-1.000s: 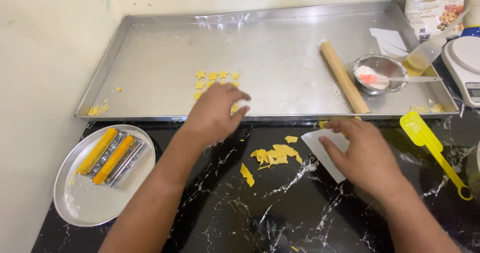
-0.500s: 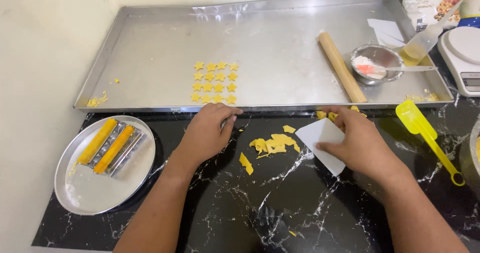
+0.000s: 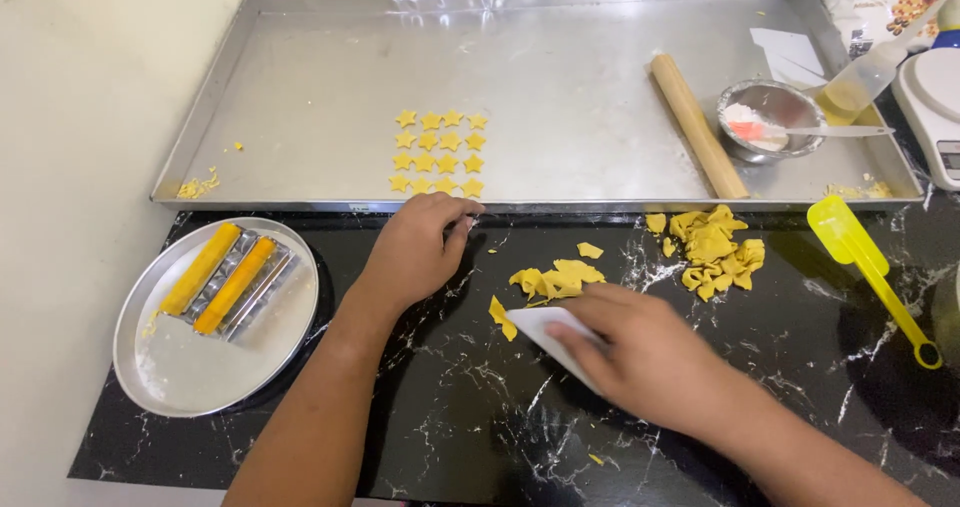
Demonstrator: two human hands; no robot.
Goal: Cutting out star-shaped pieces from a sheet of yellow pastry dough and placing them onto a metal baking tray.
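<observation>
A person is working over a black marbled surface (image 3: 480, 437), seen from above. The left hand (image 3: 415, 252) is resting knuckles-up near the front rim of a large metal tray (image 3: 300, 87), fingers curled loosely; something small seems to be pinched at the fingertips, but it is too small to make out. The right hand (image 3: 650, 357) is lying flat with fingers pressing down on a white scraper (image 3: 545, 329), whose edge is touching a small yellow dough scrap (image 3: 501, 318). Just beyond the scraper a little heap of dough scraps (image 3: 556, 278) is sitting on the surface, and a larger pile of scraps (image 3: 712, 247) is lying further right, close to the tray's rim. On the tray, a neat block of small yellow dough stars (image 3: 438, 153) is standing in rows just beyond the left hand. Further right on the tray a wooden rolling pin (image 3: 697, 125) is lying at a slant beside a small metal bowl (image 3: 771, 120) of white flour. A yellow plastic spatula (image 3: 868, 263) is lying on the surface at the right. At the left, a round metal plate (image 3: 215, 317) is carrying a metal cutter frame holding two orange-yellow dough strips (image 3: 220, 275).
</observation>
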